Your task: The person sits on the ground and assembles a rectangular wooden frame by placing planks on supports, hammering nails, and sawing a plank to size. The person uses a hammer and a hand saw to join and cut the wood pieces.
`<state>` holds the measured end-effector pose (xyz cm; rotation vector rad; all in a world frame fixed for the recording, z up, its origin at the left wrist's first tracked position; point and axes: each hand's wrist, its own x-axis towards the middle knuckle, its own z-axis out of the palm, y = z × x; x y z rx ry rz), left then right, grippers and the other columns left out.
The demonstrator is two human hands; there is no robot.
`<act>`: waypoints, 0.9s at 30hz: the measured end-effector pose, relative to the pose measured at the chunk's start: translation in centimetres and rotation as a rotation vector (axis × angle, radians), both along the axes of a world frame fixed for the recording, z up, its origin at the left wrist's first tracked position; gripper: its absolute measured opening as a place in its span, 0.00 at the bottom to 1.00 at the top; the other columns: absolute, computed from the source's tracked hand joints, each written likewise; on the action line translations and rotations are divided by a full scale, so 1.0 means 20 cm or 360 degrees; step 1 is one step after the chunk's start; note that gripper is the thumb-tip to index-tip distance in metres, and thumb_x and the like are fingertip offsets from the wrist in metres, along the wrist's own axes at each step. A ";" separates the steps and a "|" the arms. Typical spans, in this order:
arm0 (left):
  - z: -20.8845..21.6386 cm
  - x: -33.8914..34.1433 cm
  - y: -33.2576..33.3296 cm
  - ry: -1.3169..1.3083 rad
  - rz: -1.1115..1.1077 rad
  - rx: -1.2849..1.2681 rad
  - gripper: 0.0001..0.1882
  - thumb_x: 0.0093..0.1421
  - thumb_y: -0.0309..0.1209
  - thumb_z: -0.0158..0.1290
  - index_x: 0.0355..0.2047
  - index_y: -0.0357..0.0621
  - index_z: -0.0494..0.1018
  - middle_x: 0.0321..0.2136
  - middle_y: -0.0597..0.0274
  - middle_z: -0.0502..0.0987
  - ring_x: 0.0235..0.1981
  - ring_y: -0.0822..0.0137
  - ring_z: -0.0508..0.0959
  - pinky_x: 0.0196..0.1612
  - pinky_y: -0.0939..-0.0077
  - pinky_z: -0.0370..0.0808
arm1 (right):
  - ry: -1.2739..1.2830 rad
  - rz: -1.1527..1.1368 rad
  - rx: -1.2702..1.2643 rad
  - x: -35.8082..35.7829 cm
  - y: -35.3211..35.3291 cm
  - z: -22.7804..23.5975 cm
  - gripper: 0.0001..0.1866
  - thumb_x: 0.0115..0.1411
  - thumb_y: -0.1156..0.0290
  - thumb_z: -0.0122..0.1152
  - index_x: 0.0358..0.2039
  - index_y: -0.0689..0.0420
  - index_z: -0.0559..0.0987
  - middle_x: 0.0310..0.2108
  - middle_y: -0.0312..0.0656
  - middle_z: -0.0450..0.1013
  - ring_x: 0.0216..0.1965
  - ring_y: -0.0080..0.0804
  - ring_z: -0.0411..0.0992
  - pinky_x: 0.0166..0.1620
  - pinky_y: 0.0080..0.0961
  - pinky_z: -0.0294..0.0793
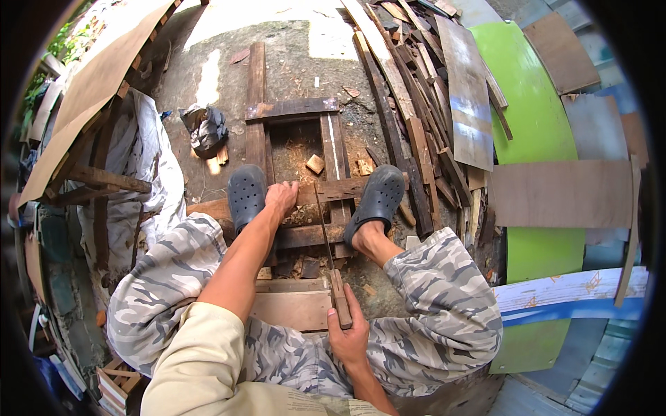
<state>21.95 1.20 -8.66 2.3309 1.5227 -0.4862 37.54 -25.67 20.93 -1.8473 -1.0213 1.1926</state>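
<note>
Right hand [349, 333] clenched on saw [331, 260] handle; left hand [281, 197], beyond the grip, clamps plank [326, 191] steady for cutting.

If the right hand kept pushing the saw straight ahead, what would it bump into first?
Probably the wooden plank lying across under both feet: the right hand points its saw blade straight at it. Depth is hard to judge here.
</note>
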 end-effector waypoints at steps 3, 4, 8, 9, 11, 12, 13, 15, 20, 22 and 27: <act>0.01 0.02 -0.04 -0.0006 0.0028 0.0074 0.18 0.67 0.32 0.46 0.55 0.41 0.67 0.44 0.48 0.78 0.43 0.49 0.82 0.41 0.55 0.80 | -0.0072 0.0005 0.0010 -0.01 0.01 -0.01 0.30 0.63 0.74 0.60 0.66 0.67 0.67 0.53 0.54 0.77 0.50 0.32 0.76 0.54 0.27 0.74; 0.02 0.03 -0.05 -0.0006 0.0050 0.0101 0.19 0.67 0.32 0.46 0.56 0.40 0.67 0.44 0.48 0.78 0.44 0.48 0.82 0.42 0.54 0.80 | -0.0085 0.0007 0.0016 -0.01 0.00 -0.02 0.30 0.63 0.74 0.60 0.66 0.67 0.67 0.53 0.54 0.77 0.50 0.32 0.77 0.54 0.27 0.74; 0.04 0.02 -0.08 -0.0009 0.0100 0.0053 0.24 0.65 0.32 0.49 0.60 0.41 0.64 0.47 0.48 0.76 0.47 0.48 0.80 0.47 0.51 0.78 | -0.0040 0.0007 -0.0019 0.00 0.00 -0.05 0.30 0.63 0.74 0.59 0.65 0.66 0.68 0.52 0.54 0.77 0.50 0.33 0.77 0.53 0.28 0.74; 0.04 0.02 -0.08 -0.0027 0.0097 0.0018 0.24 0.65 0.32 0.50 0.60 0.41 0.63 0.47 0.48 0.76 0.48 0.48 0.80 0.49 0.50 0.77 | -0.0063 0.0010 -0.0005 0.00 0.00 -0.05 0.30 0.63 0.74 0.60 0.65 0.66 0.68 0.52 0.55 0.77 0.49 0.33 0.77 0.53 0.28 0.74; 0.06 0.02 -0.07 -0.0058 0.0109 -0.0013 0.23 0.65 0.32 0.50 0.60 0.44 0.64 0.49 0.50 0.76 0.50 0.48 0.79 0.52 0.47 0.75 | -0.0109 0.0016 0.0022 0.00 0.01 -0.05 0.30 0.63 0.74 0.60 0.65 0.66 0.68 0.51 0.55 0.77 0.49 0.33 0.77 0.53 0.28 0.74; 0.06 0.02 -0.07 -0.0066 0.0130 -0.0016 0.22 0.66 0.32 0.49 0.60 0.46 0.65 0.50 0.52 0.76 0.51 0.48 0.79 0.54 0.45 0.74 | -0.0104 0.0021 0.0012 -0.01 0.01 -0.05 0.30 0.63 0.74 0.60 0.65 0.66 0.68 0.52 0.55 0.77 0.49 0.33 0.77 0.53 0.28 0.74; 0.06 0.01 -0.07 -0.0073 0.0152 -0.0018 0.20 0.67 0.33 0.48 0.59 0.49 0.66 0.51 0.53 0.76 0.52 0.48 0.78 0.55 0.43 0.72 | -0.0098 0.0027 0.0003 -0.01 0.02 -0.04 0.30 0.63 0.74 0.60 0.65 0.67 0.68 0.52 0.55 0.77 0.50 0.33 0.77 0.53 0.28 0.74; 0.06 0.00 -0.08 -0.0062 0.0111 -0.0039 0.20 0.65 0.32 0.51 0.57 0.49 0.67 0.49 0.54 0.76 0.51 0.49 0.79 0.55 0.43 0.73 | -0.0114 0.0044 0.0016 -0.02 0.02 -0.05 0.30 0.63 0.74 0.60 0.65 0.67 0.68 0.51 0.57 0.77 0.50 0.36 0.78 0.53 0.29 0.75; 0.10 0.01 -0.11 -0.0001 -0.0010 -0.0035 0.19 0.63 0.31 0.54 0.54 0.49 0.68 0.46 0.54 0.76 0.50 0.50 0.79 0.55 0.44 0.73 | -0.0163 0.0070 0.0094 -0.02 0.02 -0.06 0.30 0.63 0.73 0.60 0.64 0.68 0.68 0.49 0.63 0.78 0.50 0.44 0.80 0.51 0.31 0.77; 0.09 0.01 -0.11 0.0004 0.0000 -0.0017 0.19 0.63 0.31 0.54 0.54 0.49 0.68 0.45 0.54 0.76 0.50 0.50 0.79 0.54 0.46 0.73 | -0.0174 0.0086 0.0123 -0.02 0.02 -0.07 0.30 0.63 0.73 0.60 0.64 0.68 0.68 0.49 0.63 0.78 0.50 0.45 0.80 0.51 0.32 0.77; 0.02 0.00 -0.10 -0.0021 0.0035 0.0010 0.17 0.66 0.32 0.50 0.55 0.49 0.67 0.46 0.53 0.77 0.50 0.51 0.79 0.51 0.51 0.74 | -0.0160 0.0074 0.0076 -0.01 0.01 -0.12 0.29 0.62 0.73 0.60 0.64 0.66 0.69 0.51 0.59 0.77 0.51 0.39 0.78 0.53 0.30 0.75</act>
